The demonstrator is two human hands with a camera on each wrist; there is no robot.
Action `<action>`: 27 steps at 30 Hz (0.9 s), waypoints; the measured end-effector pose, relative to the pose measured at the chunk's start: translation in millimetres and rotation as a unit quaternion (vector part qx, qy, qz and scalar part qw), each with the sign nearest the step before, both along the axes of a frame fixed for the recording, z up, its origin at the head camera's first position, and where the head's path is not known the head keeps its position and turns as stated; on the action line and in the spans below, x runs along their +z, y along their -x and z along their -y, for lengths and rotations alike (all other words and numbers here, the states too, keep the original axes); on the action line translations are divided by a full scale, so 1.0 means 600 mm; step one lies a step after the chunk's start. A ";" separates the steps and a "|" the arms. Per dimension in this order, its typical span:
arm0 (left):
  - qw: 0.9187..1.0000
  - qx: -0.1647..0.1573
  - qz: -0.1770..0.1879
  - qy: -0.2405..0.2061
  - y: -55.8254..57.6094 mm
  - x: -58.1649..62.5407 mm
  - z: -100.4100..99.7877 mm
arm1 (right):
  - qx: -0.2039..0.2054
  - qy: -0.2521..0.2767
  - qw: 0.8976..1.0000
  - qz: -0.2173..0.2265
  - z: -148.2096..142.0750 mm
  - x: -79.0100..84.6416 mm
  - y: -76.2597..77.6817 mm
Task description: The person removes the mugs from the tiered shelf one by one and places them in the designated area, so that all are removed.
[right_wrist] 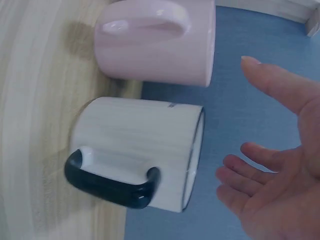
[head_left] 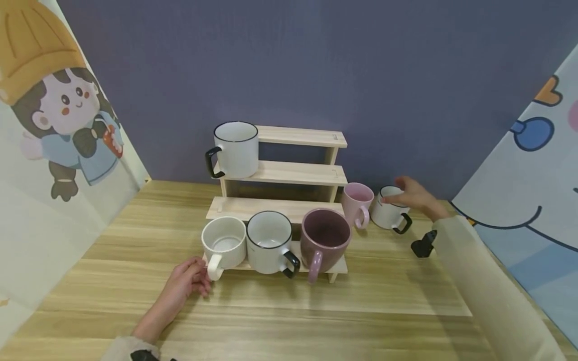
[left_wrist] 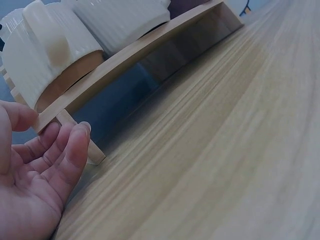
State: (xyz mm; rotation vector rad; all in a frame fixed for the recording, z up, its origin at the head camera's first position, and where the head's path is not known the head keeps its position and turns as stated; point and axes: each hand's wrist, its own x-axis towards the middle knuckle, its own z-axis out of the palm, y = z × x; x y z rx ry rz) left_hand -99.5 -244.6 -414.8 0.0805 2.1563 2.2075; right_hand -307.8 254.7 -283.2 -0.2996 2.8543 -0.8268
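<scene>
My left hand [head_left: 186,281] pinches the front left end of a stepped wooden rack [head_left: 298,171]; in the left wrist view its thumb lies at the shelf's edge and the other fingers are below it. Just above that hand stands a cream mug [head_left: 224,242]. My right hand [head_left: 414,194] is spread over the rim of a white mug with a black handle [head_left: 386,212], right of the rack. In the right wrist view, a gap shows between its fingers and that white mug [right_wrist: 135,130]. Beside it stands a pink mug [head_left: 357,200].
Along the rack's lowest step, a black-rimmed white mug [head_left: 269,245] and a purple mug [head_left: 324,240] stand right of the cream one. A larger white mug [head_left: 237,155] is higher up at left. A dark blue panel [head_left: 316,65] rises behind; printed walls flank the wooden table [head_left: 289,321].
</scene>
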 end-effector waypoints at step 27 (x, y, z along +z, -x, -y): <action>1.000 -0.006 -0.010 0.004 0.001 0.001 0.000 | 0.042 0.146 0.988 0.040 0.073 0.075 -0.013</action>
